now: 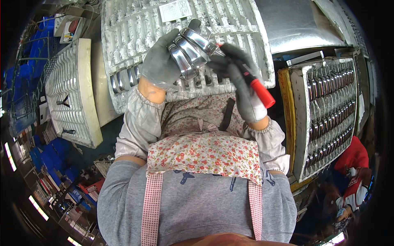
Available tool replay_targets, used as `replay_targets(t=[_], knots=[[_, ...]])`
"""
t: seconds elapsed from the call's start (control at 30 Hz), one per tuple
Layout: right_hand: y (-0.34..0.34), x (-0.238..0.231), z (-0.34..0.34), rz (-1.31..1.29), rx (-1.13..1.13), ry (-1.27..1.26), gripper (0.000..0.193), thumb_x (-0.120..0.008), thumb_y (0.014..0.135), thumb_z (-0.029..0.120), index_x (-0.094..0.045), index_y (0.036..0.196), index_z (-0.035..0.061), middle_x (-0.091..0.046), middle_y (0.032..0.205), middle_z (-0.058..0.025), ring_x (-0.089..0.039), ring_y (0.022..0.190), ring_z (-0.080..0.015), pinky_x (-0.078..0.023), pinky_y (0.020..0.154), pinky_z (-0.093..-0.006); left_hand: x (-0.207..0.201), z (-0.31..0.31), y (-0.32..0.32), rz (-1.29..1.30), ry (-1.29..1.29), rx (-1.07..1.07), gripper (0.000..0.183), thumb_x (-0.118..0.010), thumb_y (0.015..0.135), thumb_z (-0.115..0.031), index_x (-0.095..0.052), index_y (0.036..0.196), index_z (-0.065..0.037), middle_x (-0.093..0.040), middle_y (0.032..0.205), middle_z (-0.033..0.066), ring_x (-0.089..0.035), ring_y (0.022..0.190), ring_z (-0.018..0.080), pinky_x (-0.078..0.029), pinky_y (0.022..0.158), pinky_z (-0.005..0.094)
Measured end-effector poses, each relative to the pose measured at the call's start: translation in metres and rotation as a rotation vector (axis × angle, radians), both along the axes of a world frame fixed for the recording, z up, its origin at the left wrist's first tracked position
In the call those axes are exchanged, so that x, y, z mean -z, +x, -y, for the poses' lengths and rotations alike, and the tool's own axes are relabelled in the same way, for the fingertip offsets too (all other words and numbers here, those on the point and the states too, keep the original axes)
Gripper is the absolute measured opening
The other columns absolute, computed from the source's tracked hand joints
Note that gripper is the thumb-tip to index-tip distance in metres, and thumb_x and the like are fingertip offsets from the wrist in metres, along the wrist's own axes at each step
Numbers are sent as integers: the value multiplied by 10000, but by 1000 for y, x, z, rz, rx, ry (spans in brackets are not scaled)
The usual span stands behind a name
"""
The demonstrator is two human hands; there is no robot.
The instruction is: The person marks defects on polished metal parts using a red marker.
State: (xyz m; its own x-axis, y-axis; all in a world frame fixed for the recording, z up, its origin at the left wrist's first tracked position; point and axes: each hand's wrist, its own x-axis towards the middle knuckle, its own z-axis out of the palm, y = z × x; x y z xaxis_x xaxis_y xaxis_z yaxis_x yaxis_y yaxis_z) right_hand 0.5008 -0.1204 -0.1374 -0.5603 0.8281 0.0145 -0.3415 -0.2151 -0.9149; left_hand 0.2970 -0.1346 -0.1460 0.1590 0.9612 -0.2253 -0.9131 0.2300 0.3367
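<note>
In my gloved left hand (160, 61) are a few shiny, curved metal pieces (180, 58), kept side by side above the slotted tray (127, 39). The fingers curl round their far side. My gloved right hand (244, 90) is closed on a red-and-black handled tool (262, 94), its red end pointing back toward me. Motion smears the right fingers and the tool's front part, close to the right side of the metal pieces; whether they touch I cannot tell. More shiny pieces (119, 81) stand in slots at the tray's near left.
A paper slip (175, 10) lies on the tray. To the left stands a pale slotted tray (67, 90) with small black items; to the right, a tray with rows of shiny pieces (330, 117). Sheet metal (297, 24) spans the far right. Another person (355, 188) is at lower right.
</note>
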Motion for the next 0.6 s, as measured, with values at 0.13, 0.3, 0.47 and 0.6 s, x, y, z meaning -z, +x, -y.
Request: replay_targets(t=[0.13, 0.3, 0.47, 0.6], knots=[[5, -6, -2, 95, 421, 381, 419, -571, 907, 185, -467, 1259, -16, -578, 1140, -140, -576, 1032, -184, -458, 892, -285, 5, 8, 1, -1061, 206, -63, 388, -425, 922, 7, -370, 1299, 80, -494, 1295, 180, -523, 1167, 251, -498, 920, 345], [22, -18, -5, 264, 303, 662, 428, -549, 906, 269, -525, 1165, -71, -562, 1161, -198, -562, 1051, -234, -413, 939, -359, -12, -1, 11, -418, -174, -58, 382, -378, 972, -136, -395, 1295, 67, -513, 1261, 157, -562, 1100, 225, -515, 912, 338], [13, -19, 2, 248, 444, 654, 340, -580, 887, 188, -555, 1100, -75, -592, 1054, -173, -581, 946, -204, -455, 853, -337, 7, -1, -4, -691, -48, 81, 396, -333, 990, -180, -406, 1284, 75, -542, 1216, 162, -581, 1060, 213, -527, 892, 333], [15, -21, 6, 172, 436, 463, 289, -586, 881, 123, -554, 1085, -79, -597, 1048, -181, -599, 890, -188, -486, 774, -290, 9, 7, 0, -1449, 284, 78, 404, -322, 994, -189, -402, 1285, 81, -561, 1192, 162, -593, 1038, 207, -535, 871, 328]])
